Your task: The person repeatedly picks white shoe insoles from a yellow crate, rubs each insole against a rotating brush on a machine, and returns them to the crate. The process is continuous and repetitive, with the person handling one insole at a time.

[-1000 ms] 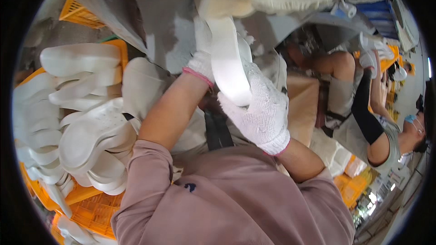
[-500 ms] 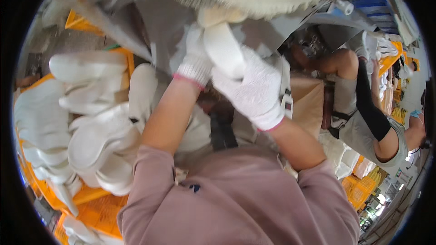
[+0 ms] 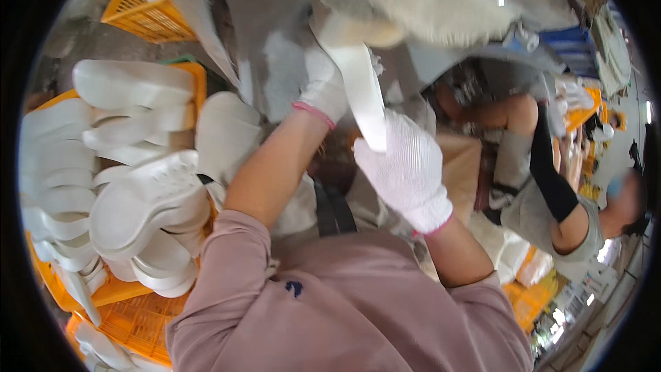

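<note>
Sole (image 3: 365, 96) clasped in right grip (image 3: 407, 169), far end blurred; left grip (image 3: 322, 81) partly hidden behind it, hold unclear.

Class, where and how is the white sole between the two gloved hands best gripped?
Probably by the near end of the white sole, from the person's right, thumb on its left, as the right hand does: it is long and slants that way, its far end close to a tan, rounded part.

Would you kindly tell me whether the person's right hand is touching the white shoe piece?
Touching: the head view shows the gloved right hand closed on the lower end of the white shoe piece, with no gap between them.
</note>
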Demonstrator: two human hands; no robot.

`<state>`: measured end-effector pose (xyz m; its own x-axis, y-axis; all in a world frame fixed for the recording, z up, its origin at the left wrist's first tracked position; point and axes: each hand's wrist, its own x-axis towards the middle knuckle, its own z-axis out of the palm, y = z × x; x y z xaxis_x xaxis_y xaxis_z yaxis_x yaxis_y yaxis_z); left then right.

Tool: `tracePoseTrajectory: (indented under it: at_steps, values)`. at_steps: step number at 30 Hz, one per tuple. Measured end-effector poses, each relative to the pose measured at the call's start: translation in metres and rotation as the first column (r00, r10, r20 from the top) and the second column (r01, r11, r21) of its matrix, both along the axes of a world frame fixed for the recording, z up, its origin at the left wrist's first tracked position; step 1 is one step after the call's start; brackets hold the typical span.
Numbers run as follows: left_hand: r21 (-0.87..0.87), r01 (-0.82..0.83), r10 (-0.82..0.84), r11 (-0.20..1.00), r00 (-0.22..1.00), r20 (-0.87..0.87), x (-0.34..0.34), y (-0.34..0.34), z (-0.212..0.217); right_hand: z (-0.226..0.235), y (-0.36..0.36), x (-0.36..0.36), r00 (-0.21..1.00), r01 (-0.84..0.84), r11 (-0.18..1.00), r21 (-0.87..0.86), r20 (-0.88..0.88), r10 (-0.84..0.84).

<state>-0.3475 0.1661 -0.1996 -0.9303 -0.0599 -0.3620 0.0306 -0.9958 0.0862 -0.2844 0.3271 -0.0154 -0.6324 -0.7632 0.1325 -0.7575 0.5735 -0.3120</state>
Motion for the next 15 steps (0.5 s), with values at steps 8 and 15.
tracePoseTrajectory:
  at_steps: [8,15]
  values:
    - [0.081,-0.033,0.05,0.996,0.975,-0.215,0.047,0.019,0.013,0.015,0.037,0.026,0.869,0.195,0.969,0.154,0.431,-0.243]
    - [-0.149,-0.162,0.156,0.975,0.986,-0.051,0.033,0.005,0.043,-0.032,0.087,0.006,0.655,0.448,0.825,-0.344,0.754,-0.041]
